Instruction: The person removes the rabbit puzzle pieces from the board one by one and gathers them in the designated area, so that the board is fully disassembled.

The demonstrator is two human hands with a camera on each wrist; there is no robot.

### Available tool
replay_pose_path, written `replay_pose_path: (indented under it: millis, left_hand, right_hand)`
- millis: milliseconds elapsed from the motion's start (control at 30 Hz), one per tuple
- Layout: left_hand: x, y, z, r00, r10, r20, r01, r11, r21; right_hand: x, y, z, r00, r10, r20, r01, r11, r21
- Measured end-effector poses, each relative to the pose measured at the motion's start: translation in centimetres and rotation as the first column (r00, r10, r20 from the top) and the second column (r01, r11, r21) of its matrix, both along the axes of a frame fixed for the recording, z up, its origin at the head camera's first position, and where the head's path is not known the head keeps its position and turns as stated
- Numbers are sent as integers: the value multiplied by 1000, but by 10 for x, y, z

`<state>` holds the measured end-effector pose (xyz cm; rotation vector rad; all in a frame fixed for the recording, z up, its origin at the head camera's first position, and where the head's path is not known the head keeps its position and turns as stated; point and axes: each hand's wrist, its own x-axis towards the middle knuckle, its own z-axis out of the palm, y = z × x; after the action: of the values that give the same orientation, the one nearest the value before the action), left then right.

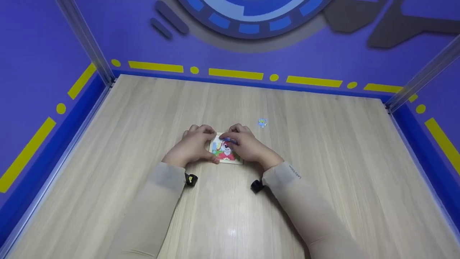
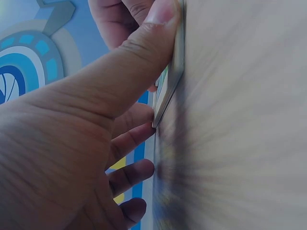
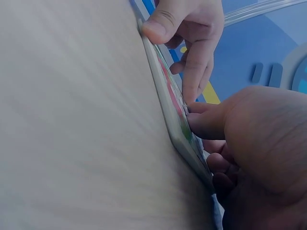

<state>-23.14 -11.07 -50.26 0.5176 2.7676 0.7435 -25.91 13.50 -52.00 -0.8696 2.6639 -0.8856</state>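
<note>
A small jigsaw puzzle board (image 1: 226, 162) with a pale rim and a red cartoon picture lies flat on the table. My left hand (image 1: 196, 144) grips its left side, the thumb at the near edge and the index finger by the far left corner. Over the upper part of the picture, my right hand (image 1: 248, 144) pinches a blue puzzle piece (image 1: 230, 140) between thumb and index finger. Much of that piece is hidden by the fingers. In the right wrist view the right thumb (image 3: 207, 120) is close against the board's surface; whether the piece is seated cannot be told.
A loose light-blue puzzle piece (image 1: 262, 122) with a yellow-green mark lies beyond the right hand. Blue-purple panels (image 1: 237, 54) with yellow dashes enclose the wooden table (image 1: 323, 144) at the back and both sides.
</note>
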Motion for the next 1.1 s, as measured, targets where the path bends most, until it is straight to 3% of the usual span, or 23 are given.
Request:
replay_pose_path:
  millis: [333, 733, 1100]
  left_hand:
    - [2, -1, 0, 1000, 4, 30, -5, 1000, 19]
    - [1, 0, 1, 1000, 9, 20, -10, 1000, 11]
    - [0, -1, -1, 1000, 3, 14, -3, 1000, 20]
  right_hand:
    - [2, 2, -3, 1000, 8, -25, -9, 998, -58]
    - [-2, 1, -5, 997, -76, 20, 77, 991, -109]
    - [-3, 1, -4, 998, -58, -3, 58, 993, -101]
